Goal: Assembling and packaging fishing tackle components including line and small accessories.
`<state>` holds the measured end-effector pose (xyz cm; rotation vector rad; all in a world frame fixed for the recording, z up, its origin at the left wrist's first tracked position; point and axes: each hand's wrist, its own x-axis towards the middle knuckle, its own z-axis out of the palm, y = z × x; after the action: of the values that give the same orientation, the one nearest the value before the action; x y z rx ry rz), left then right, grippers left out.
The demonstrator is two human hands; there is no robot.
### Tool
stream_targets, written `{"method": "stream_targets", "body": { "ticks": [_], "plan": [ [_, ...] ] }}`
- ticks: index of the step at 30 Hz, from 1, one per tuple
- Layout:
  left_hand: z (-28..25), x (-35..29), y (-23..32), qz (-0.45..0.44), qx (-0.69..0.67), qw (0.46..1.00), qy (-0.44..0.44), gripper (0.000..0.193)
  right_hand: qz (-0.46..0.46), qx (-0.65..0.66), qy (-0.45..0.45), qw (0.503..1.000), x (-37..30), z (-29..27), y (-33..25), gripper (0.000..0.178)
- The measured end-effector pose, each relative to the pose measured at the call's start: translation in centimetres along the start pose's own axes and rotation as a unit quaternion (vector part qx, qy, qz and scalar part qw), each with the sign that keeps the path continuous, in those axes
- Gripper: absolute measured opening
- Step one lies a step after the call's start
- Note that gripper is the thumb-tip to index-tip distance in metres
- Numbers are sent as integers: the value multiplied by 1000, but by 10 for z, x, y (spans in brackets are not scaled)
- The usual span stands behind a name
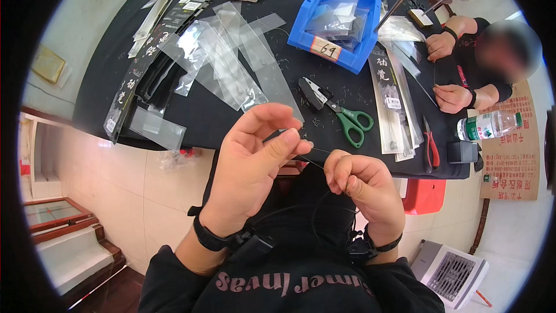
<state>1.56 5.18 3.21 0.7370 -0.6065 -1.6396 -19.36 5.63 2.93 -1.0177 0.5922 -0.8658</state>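
A thin dark line [314, 163], like fishing line or wire, runs between my two hands in front of my chest. My left hand [246, 165] is closed on one stretch of it, thumb against the fingers. The fingertips of my right hand [366, 185] pinch the other stretch. What lies inside the right fingers is too small to make out. Just beyond my hands, scissors with green handles [352, 127] and dark blades lie on the black-covered table [278, 72].
Clear plastic sleeves [246, 61] and black packages [130, 90] spread over the left side. A blue bin [356, 61] holds small bags. Red pliers [430, 148], a water bottle [489, 125] and a black box [462, 152] stand right. A co-worker's hands [449, 95] are at far right.
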Motion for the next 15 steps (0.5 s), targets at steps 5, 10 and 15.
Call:
{"method": "stream_targets", "body": {
  "ticks": [5, 10, 15],
  "plan": [
    [-8, -2, 4, -11, -150, 989, -5, 29, 14, 3, 18, 1000, -1, -2, 2, 21],
    [-6, -6, 25, -52, 158, 968, -186, 24, 11, -9, 34, 999, -1, 1, 3, 20],
    [11, -5, 17, 81, 409, 893, -173, 21, 83, -4, 39, 996, -4, 6, 0, 18]
  ]
}}
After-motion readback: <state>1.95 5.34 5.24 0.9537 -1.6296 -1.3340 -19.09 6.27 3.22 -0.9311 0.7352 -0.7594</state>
